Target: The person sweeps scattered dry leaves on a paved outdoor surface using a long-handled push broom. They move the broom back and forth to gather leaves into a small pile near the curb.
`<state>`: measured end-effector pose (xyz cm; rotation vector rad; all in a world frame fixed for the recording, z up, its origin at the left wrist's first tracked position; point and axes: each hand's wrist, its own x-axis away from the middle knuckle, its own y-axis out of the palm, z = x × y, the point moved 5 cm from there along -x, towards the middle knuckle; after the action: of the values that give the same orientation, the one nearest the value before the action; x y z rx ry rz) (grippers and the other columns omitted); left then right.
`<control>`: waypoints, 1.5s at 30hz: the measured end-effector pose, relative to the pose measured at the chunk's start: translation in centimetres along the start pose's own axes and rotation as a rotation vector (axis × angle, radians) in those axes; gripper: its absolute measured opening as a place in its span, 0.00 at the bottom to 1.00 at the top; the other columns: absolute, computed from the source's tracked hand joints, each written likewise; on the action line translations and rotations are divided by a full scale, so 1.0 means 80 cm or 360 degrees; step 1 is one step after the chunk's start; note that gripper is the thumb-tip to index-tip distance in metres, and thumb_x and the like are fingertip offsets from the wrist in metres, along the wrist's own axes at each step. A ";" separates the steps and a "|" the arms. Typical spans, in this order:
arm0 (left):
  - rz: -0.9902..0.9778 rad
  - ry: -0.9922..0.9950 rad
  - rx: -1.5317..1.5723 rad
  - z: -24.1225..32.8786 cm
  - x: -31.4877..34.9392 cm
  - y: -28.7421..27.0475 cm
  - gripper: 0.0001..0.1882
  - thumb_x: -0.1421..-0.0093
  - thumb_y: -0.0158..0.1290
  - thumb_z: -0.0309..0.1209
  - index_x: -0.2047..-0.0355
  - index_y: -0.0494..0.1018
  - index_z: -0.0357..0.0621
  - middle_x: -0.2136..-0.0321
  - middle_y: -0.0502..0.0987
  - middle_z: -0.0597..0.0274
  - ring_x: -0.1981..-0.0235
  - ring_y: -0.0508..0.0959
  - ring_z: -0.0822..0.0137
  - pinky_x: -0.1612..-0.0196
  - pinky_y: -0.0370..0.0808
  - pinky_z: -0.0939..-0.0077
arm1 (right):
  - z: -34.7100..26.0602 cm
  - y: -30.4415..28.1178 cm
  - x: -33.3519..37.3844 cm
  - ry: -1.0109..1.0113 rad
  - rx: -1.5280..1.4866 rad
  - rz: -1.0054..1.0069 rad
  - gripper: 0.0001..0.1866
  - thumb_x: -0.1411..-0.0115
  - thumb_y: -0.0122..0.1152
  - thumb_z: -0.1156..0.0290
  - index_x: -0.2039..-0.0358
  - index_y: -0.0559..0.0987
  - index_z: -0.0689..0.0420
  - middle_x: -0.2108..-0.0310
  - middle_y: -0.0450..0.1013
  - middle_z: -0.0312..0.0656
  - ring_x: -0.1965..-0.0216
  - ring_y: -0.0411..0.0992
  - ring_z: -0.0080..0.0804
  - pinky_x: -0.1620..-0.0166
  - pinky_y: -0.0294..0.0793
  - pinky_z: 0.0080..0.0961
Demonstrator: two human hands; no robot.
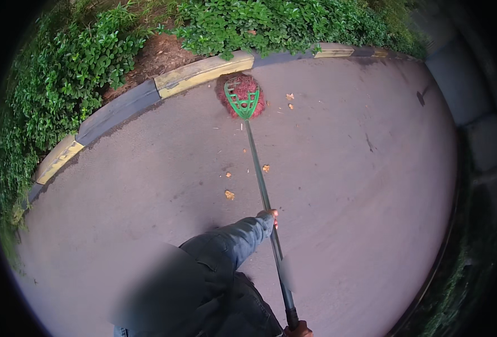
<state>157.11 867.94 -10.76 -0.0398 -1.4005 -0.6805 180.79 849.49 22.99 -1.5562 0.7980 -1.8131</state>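
Note:
A long broom has a green plastic frame point(242, 104) with reddish bristles point(261, 100) spread around it. Its head rests on the pavement close to the curb. The dark pole point(255, 157) slants from there down toward my body. Partway along it, my left hand point(273, 217) is wrapped round the shaft, its sleeved arm coming in from the left. At the pole's near end, by the lower edge, my right hand point(301, 329) grips the dark handle, with only part of that hand in view. Small orange-brown crumpled bits point(229, 195) lie beside the pole.
A curb point(203, 73) painted in yellow and dark stretches bends across the far side and down the left. Green bushes point(293, 25) and bare reddish soil point(161, 59) are behind it. More crumpled bits point(290, 96) lie right of the broom head. Grey slabs point(456, 81) edge the far right.

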 end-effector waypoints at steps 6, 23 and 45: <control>-0.0069 -0.0043 -0.0222 -0.092 0.043 0.164 0.07 0.57 0.52 0.27 0.79 0.64 0.40 0.89 0.64 0.61 0.91 0.65 0.68 0.90 0.66 0.70 | 0.151 0.026 -0.044 0.0215 -0.0216 0.0006 0.15 0.60 0.55 0.57 0.72 0.69 0.49 0.80 0.71 0.44 0.76 0.71 0.44 0.71 0.69 0.37; 0.0250 0.0096 0.0411 -0.297 -0.023 0.312 0.10 0.57 0.48 0.27 0.89 0.59 0.44 0.91 0.61 0.62 0.91 0.62 0.65 0.83 0.67 0.68 | 0.559 -0.091 -0.366 -0.0688 0.0002 0.0127 0.11 0.59 0.55 0.60 0.75 0.69 0.48 0.86 0.69 0.39 0.83 0.68 0.40 0.80 0.67 0.35; 0.0807 0.0380 0.2033 -0.212 -0.185 0.324 0.12 0.55 0.41 0.29 0.91 0.53 0.47 0.96 0.55 0.65 0.94 0.57 0.65 0.89 0.62 0.69 | 0.171 -0.478 -0.758 -0.2184 0.0913 0.0279 0.08 0.62 0.55 0.70 0.83 0.66 0.56 0.88 0.66 0.42 0.87 0.66 0.40 0.84 0.64 0.34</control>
<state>183.85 888.12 -18.27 0.6493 -1.2984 0.6699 199.14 919.83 16.63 -1.7341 -0.2347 -0.4352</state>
